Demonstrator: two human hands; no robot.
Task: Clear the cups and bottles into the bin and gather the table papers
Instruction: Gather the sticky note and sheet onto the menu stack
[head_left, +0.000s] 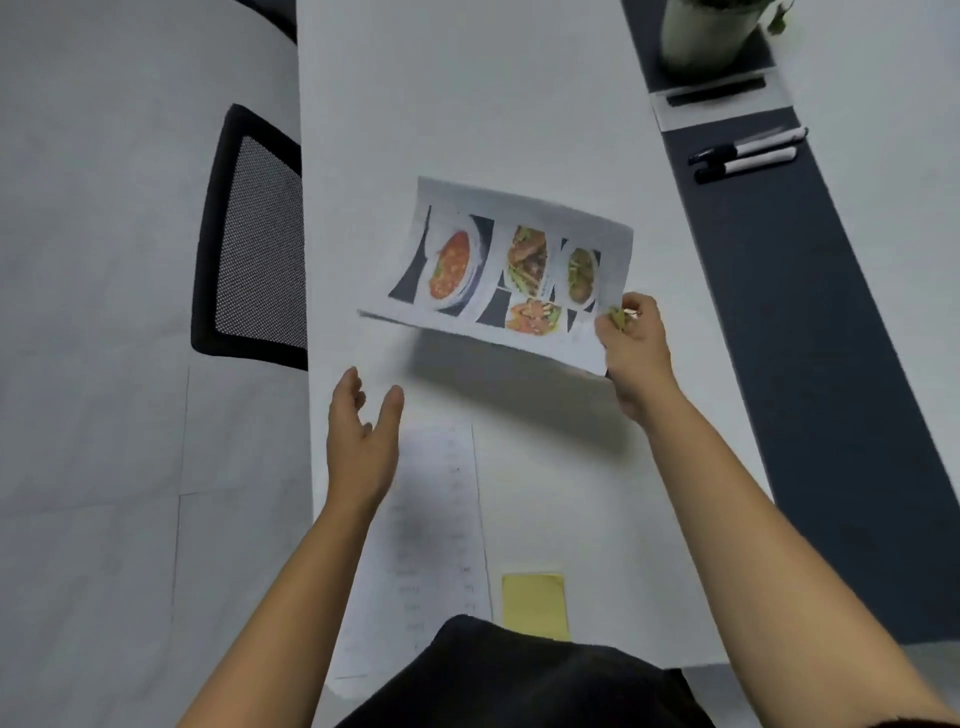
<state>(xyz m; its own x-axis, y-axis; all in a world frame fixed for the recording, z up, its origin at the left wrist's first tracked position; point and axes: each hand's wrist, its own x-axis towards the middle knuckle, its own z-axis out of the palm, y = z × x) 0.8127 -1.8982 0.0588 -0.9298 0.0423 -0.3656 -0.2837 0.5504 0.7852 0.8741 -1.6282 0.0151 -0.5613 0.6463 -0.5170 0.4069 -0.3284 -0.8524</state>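
Thin white paper sheet printed with food photos (514, 270) looks matt, like the pale yellow square paper note (534, 605) on the smooth, matt white table (467, 104). Black chair back (257, 239) shows coarse woven mesh; the two black-and-white marker pens (748, 153) gleam like plastic.

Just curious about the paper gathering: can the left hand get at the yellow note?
Probably yes: the left hand is open and empty, and the yellow note lies uncovered on the table.

White table (467, 104): text sheet (436, 519), yellow note (533, 605); markers (753, 144), pot (706, 36) on dark strip (779, 312).
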